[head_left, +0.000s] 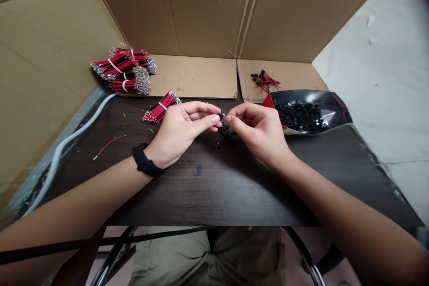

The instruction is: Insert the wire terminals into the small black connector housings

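Over the middle of the dark table, my left hand (187, 125), with a black band on its wrist, pinches a small black plastic part (221, 115) between thumb and forefinger. Close against it, my right hand (256, 127) has thumb and fingertips pressed together; what they grip is too small to make out. Several loose black parts (225, 132) lie just below the fingertips. Beside my left hand rests a tied bundle of red and black wires (162, 106) with metal ends.
More tied wire bundles (124, 71) are piled at the back left. An open bag (335, 109) of black parts lies at the right, behind it some red wires with black parts (264, 81). One red wire (109, 145) lies at the left. Cardboard walls (201, 9) enclose the table.
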The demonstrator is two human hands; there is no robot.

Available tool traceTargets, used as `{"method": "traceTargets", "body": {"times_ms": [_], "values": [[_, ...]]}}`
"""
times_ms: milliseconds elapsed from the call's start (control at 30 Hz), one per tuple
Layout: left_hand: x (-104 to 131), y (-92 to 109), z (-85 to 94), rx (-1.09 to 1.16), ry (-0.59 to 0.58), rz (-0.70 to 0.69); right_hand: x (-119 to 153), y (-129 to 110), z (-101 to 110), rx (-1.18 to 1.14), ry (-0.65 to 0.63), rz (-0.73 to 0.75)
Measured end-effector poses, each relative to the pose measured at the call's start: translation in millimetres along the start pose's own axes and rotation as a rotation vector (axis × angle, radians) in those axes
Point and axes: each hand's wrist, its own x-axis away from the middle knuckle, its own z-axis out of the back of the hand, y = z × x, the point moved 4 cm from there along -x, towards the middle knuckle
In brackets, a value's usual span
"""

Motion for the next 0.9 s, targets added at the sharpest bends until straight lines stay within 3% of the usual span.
{"method": "traceTargets", "body": {"times_ms": [367,633,900], "values": [[7.2,10.7,3.0,-0.391,0.072,-0.362,1.6,-3.5,-2.8,-0.041,-0.067,0.006],[9.2,17.3,4.5,-0.444,-0.016,-0.429,2.7,-7.3,-2.4,0.079,-0.143,0.028],[8.6,13.3,4.5,-0.448,-0.032,-0.441,3.2,-6.8,-3.1,0.117,-0.142,0.014]]}}
